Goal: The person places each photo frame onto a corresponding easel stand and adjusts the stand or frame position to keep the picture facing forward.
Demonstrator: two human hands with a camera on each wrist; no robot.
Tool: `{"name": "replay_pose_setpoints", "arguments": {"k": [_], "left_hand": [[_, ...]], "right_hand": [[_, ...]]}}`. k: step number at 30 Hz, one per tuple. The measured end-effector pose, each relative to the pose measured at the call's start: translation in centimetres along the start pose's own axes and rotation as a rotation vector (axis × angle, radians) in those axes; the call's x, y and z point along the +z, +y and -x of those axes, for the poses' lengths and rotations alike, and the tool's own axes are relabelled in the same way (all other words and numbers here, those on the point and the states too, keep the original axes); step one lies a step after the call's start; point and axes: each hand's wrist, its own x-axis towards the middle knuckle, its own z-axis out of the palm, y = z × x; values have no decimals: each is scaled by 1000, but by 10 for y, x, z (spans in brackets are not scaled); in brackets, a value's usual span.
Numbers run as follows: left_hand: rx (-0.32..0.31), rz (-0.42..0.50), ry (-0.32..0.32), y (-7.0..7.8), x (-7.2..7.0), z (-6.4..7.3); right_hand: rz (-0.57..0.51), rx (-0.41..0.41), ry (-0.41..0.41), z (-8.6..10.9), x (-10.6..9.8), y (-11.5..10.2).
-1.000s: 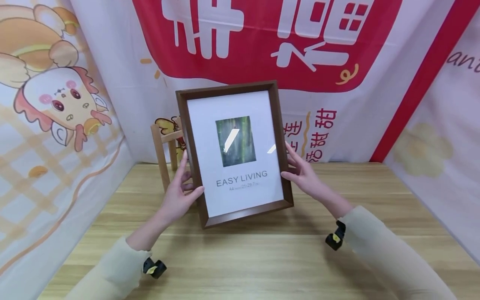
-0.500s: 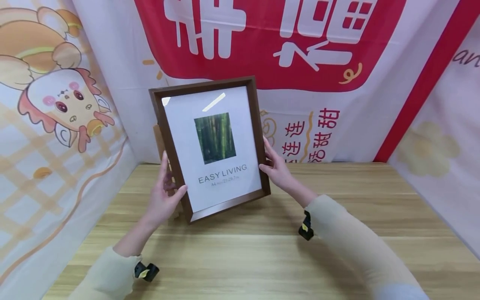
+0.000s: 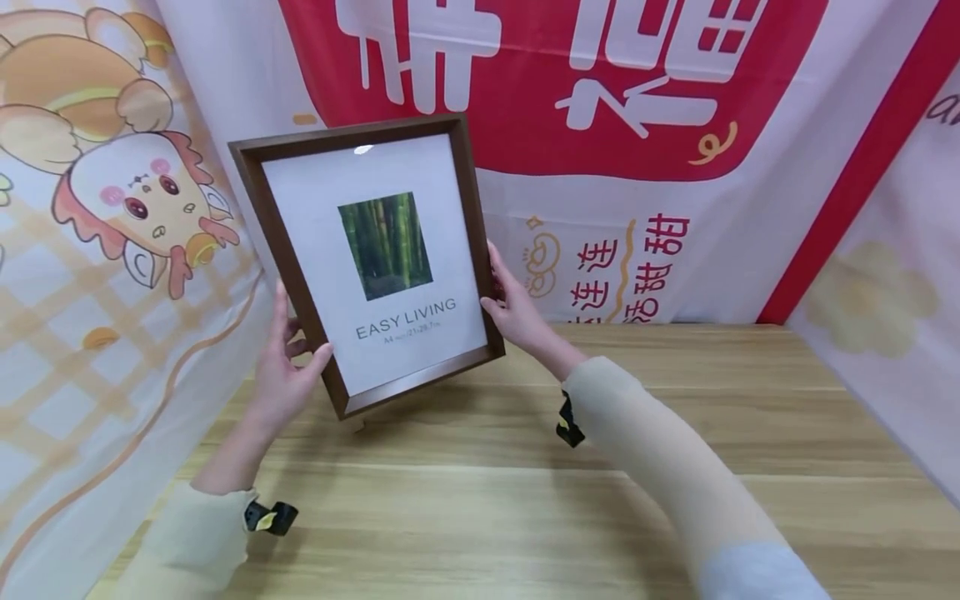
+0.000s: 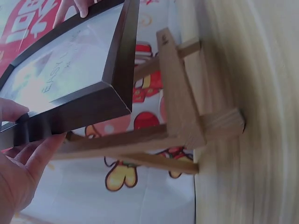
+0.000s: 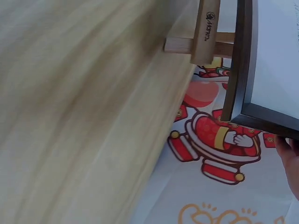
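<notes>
Both hands hold a brown picture frame (image 3: 470, 200) between them, tilted, with a bamboo picture and "EASY LIVING" printed on its white sheet. The left hand (image 3: 285, 367) grips its left side, thumb on the front edge and fingers along the outside. On the opposite side, the right hand (image 3: 516, 304) grips the frame with its thumb at the front and fingers behind. A small wooden easel (image 4: 180, 93) stands on the table behind the frame; the head view hides nearly all of it. In both wrist views the frame's lower edge is raised above the table, close to the easel.
The wood-grain table (image 3: 480, 500) ends at a printed cloth backdrop (image 3: 600, 200) behind the frame. A cloth side wall (image 3: 142, 333) with cartoon prints rises close to the left hand, and another cloth wall (image 3: 877, 292) stands on the right.
Both hands have carried the picture frame left and a little upward in the head view. The easel, partly visible beside the frame earlier, is now almost wholly covered by it.
</notes>
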Motion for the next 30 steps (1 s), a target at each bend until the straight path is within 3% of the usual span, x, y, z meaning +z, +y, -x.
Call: {"name": "replay_pose_setpoints", "arguments": {"k": [5, 11, 27, 30], "left_hand": [[14, -29, 39, -5, -10, -7], [-24, -91, 47, -10, -18, -7], [-37, -135, 116, -27, -12, 3], [-23, -110, 115, -20, -11, 4]], "right_hand": [[76, -14, 28, -11, 12, -4], [160, -11, 31, -23, 25, -1], [198, 88, 22, -37, 47, 17], [201, 126, 14, -36, 49, 19]]}}
